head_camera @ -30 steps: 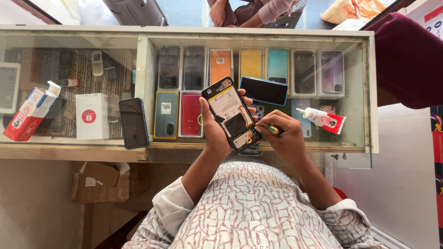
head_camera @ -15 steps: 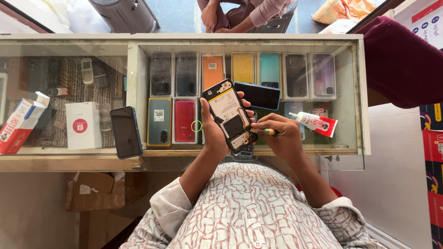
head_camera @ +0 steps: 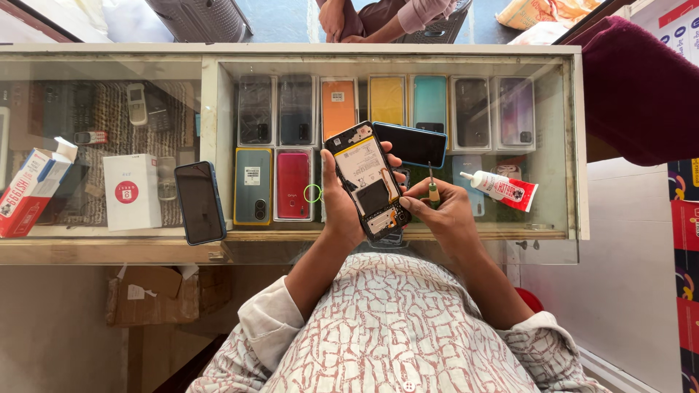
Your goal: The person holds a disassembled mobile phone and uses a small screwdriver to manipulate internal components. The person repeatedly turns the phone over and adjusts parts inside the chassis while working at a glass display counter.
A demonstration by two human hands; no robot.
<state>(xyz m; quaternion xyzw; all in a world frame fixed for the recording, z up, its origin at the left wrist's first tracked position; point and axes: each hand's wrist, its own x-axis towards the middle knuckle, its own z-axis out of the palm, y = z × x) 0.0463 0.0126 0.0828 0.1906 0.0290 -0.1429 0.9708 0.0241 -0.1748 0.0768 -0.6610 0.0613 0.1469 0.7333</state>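
My left hand (head_camera: 344, 207) grips an opened smartphone (head_camera: 368, 180) with its back cover off, showing the battery and circuit boards, tilted above the glass counter (head_camera: 218, 240). My right hand (head_camera: 444, 215) pinches a small screwdriver (head_camera: 432, 188) with a yellow-green handle, held upright just right of the phone's lower half. A dark phone back panel (head_camera: 416, 144) lies on the glass behind the opened phone. A white glue tube with a red-and-white label (head_camera: 502, 186) lies on the counter to the right of my right hand.
A black phone (head_camera: 199, 201), a white box (head_camera: 131, 191) and a red-and-white carton (head_camera: 29, 189) lie on the counter's left. Phone covers (head_camera: 338, 105) fill the display case. Another person's hands (head_camera: 342, 18) are across the counter. A maroon cloth (head_camera: 633, 94) hangs at the right.
The screwdriver tip has lifted off the phone's lower part and now points up. My left hand has kept hold of the phone. The view has shifted slightly.
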